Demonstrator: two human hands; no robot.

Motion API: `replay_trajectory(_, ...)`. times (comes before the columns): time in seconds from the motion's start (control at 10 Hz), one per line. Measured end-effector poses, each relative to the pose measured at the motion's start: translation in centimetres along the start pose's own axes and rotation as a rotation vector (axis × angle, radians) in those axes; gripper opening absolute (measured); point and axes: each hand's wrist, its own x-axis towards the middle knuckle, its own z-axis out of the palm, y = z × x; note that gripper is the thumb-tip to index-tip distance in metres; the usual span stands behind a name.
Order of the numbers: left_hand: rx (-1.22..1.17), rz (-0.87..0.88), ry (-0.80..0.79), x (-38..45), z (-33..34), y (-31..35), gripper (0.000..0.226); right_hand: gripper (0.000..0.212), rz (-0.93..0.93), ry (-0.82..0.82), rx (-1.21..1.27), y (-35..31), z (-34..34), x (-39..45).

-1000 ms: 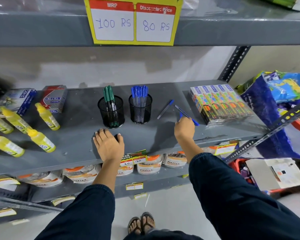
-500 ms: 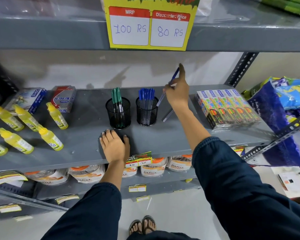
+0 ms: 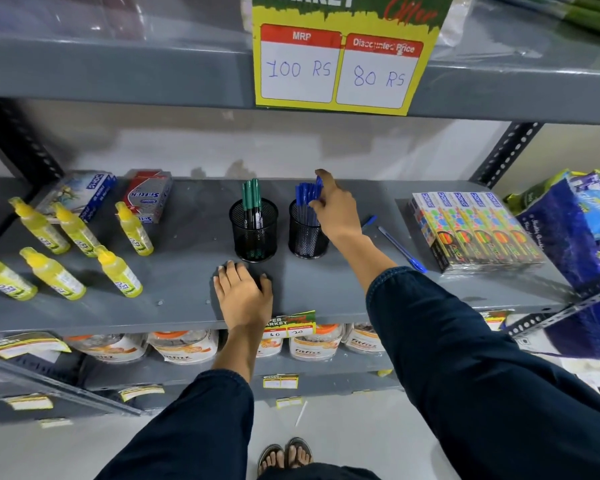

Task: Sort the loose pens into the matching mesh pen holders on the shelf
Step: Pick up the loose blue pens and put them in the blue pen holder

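Note:
Two black mesh holders stand mid-shelf: the left holder (image 3: 253, 237) has green pens (image 3: 250, 195), the right holder (image 3: 302, 239) has blue pens (image 3: 303, 195). My right hand (image 3: 336, 209) is at the right holder's rim, fingers closed on a blue pen (image 3: 319, 182) whose cap shows above the bunch. My left hand (image 3: 243, 292) lies flat on the grey shelf (image 3: 187, 289) in front of the holders, holding nothing. A loose blue pen (image 3: 400, 250) lies to the right. Another pen's blue tip (image 3: 370, 221) pokes out behind my right wrist.
Several yellow bottles (image 3: 66, 251) lie at the left, with two boxes (image 3: 146, 195) behind them. Packs of colour pencils (image 3: 475, 230) fill the right end. A price sign (image 3: 336, 67) hangs from the upper shelf. Blue bags (image 3: 575, 244) sit past the right post.
My right hand picked a blue pen off the shelf, lifted it, and brought it down and left to the blue-pen holder. The left hand stayed flat on the shelf.

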Motion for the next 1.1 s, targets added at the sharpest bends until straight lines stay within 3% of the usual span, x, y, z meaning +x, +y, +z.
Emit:
replay_trajectory(0.1, 0.012, 0.006, 0.002, 0.0, 0.1, -0.1, 0.057, 0.055, -0.011, -0.02, -0.034, -0.2, -0.1, 0.1)
replay_trajectory(0.2, 0.023, 0.007, -0.01, 0.1, 0.2, -0.2, 0.058, 0.046, 0.007, 0.141, 0.008, 0.3, -0.4, -0.2)
replay_trajectory(0.3, 0.034, 0.004, -0.013, 0.2, 0.2, -0.2, 0.058, 0.038, 0.148, 0.282, 0.058, 2.0, -0.6, -0.8)
replay_trajectory(0.4, 0.045, 0.008, -0.009, 0.2, 0.2, -0.1, 0.058, 0.038, 0.331, 0.024, -0.166, 4.7, 0.0, -1.4)
replay_trajectory(0.5, 0.058, 0.004, -0.013, 0.3, 0.3, -0.1, 0.058, 0.043, 0.366, -0.404, -0.392, 6.5, 1.0, -2.7)
replay_trajectory(0.6, 0.078, 0.001, -0.008, 0.3, 0.4, -0.2, 0.058, 0.042, 0.349, -0.444, -0.342, 7.4, 1.4, -3.8)
replay_trajectory(0.7, 0.084, 0.001, -0.001, 0.2, 0.4, -0.2, 0.057, 0.033, 0.321, -0.236, -0.23, 7.5, 1.2, -5.1)
replay_trajectory(0.8, 0.09, 0.003, -0.002, 0.2, 0.3, -0.2, 0.058, 0.032, 0.251, -0.076, -0.269, 7.0, 0.9, -6.4)
replay_trajectory(1.0, 0.092, 0.005, -0.004, 0.1, 0.2, -0.2, 0.057, 0.023, 0.253, 0.001, -0.37, 6.6, 0.5, -6.3)
replay_trajectory(1.1, 0.098, 0.006, -0.005, 0.1, 0.1, -0.2, 0.057, 0.035, 0.44, -0.104, -0.398, 6.2, 0.2, -5.7)
